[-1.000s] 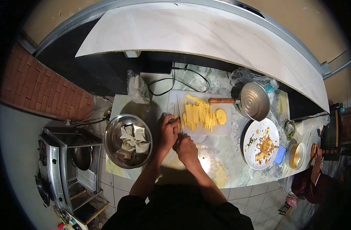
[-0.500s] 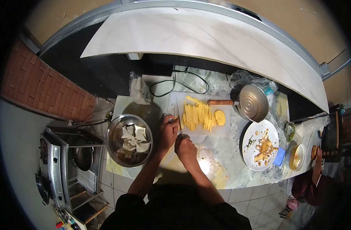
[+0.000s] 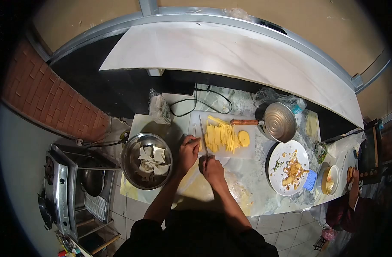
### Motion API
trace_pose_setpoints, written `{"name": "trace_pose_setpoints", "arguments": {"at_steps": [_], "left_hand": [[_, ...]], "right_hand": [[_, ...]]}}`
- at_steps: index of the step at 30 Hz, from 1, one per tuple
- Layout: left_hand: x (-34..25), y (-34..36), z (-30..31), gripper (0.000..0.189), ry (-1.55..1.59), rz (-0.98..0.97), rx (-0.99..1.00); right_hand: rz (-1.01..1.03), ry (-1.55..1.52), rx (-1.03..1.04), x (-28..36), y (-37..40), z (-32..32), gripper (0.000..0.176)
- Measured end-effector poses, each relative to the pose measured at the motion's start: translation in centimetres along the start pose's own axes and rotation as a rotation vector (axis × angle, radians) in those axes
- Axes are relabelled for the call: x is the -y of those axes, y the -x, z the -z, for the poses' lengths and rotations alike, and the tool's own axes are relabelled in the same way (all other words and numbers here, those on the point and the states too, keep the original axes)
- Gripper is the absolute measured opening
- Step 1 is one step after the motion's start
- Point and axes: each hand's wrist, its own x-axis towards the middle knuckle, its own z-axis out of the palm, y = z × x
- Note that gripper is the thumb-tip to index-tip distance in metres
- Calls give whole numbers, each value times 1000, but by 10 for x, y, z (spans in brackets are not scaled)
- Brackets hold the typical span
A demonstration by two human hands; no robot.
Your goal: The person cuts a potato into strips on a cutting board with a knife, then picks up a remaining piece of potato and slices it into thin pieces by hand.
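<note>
A white cutting board (image 3: 245, 155) carries yellow strips (image 3: 221, 135), with a rounded yellow slice (image 3: 244, 138) at their right. My right hand (image 3: 213, 170) is closed on the handle of a knife (image 3: 203, 132), whose blade points away from me, left of the strips. Just left of the blade, my left hand (image 3: 188, 153) has its fingers bent together; a small yellowish bit shows at the fingertips, too small to name. A steel bowl (image 3: 128, 172) with white folded pieces (image 3: 154, 161) stands left of my left hand.
A pan (image 3: 280, 122) with a wooden handle reaches over the board's right side. Nearer me is a white plate (image 3: 275, 180) of peelings. Further right are a blue lid (image 3: 310, 180), a round container (image 3: 324, 181) and another person's hand (image 3: 353, 174). A stove (image 3: 58, 188) stands left.
The view has shifted slightly, so the counter sits lower. My right hand and the knife are now a little further from my left hand, with the blade closer to the strips.
</note>
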Motion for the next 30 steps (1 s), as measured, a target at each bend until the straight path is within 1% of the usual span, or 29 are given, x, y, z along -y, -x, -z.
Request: {"name": "trace_pose_setpoints", "arguments": {"at_steps": [2, 4, 8, 10, 12, 15, 19, 21, 23, 25, 26, 27, 30], "left_hand": [[-1, -1, 0, 27, 35, 34, -2], [1, -1, 0, 27, 73, 91, 43], [1, 0, -1, 26, 73, 75, 30], [-3, -1, 0, 23, 125, 65, 17], [-4, -2, 2, 23, 111, 73, 30], [-1, 0, -1, 22, 85, 68, 36], [0, 0, -2, 22, 72, 49, 34], [-2, -1, -1, 22, 77, 49, 27], [-4, -2, 0, 22, 83, 49, 22], [-3, -1, 2, 25, 14, 77, 93], [-4, 0, 2, 25, 15, 81, 97], [-5, 0, 2, 24, 34, 83, 84], [-8, -2, 0, 23, 65, 88, 52]], "right_hand": [[-4, -5, 1, 1, -1, 0, 28], [-4, -11, 5, 4, -2, 0, 28], [7, -6, 21, 12, 1, 3, 29], [23, -7, 15, 17, 1, 6, 30], [18, -3, 69, 21, 1, 10, 31], [-44, 11, 102, 26, 1, 12, 33], [-53, 13, 113, 25, 1, 11, 34], [1, 15, 94, 24, 2, 10, 35], [-46, 14, 105, 25, 1, 7, 36], [-96, 13, 120, 26, 1, 7, 36], [-118, 45, 147, 28, 1, 7, 36], [-138, 76, 172, 29, 0, 8, 36], [-122, 78, 160, 28, 0, 6, 35]]}}
